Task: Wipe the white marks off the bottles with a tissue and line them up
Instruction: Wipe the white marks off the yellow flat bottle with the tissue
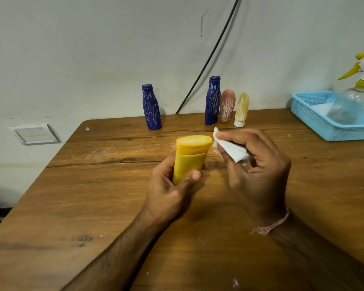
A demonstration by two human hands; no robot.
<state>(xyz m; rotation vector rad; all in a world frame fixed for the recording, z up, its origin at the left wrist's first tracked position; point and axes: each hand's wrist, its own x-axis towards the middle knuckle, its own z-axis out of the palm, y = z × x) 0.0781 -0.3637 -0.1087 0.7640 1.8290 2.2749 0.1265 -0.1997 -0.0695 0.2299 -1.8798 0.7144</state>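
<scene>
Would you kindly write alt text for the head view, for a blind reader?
A person's left hand grips a yellow bottle at a wooden table while the right hand pinches a tissue beside its cap. Behind stand two blue bottles, a pink tube and a cream tube, all scribbled white.

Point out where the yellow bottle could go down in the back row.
Bare wood lies between the left blue bottle and the right blue bottle, and from the left one to the corner of the table. Another patch runs from the cream bottle to the blue basket. Crowded: the right blue bottle, pink bottle and cream bottle stand close together.
</scene>
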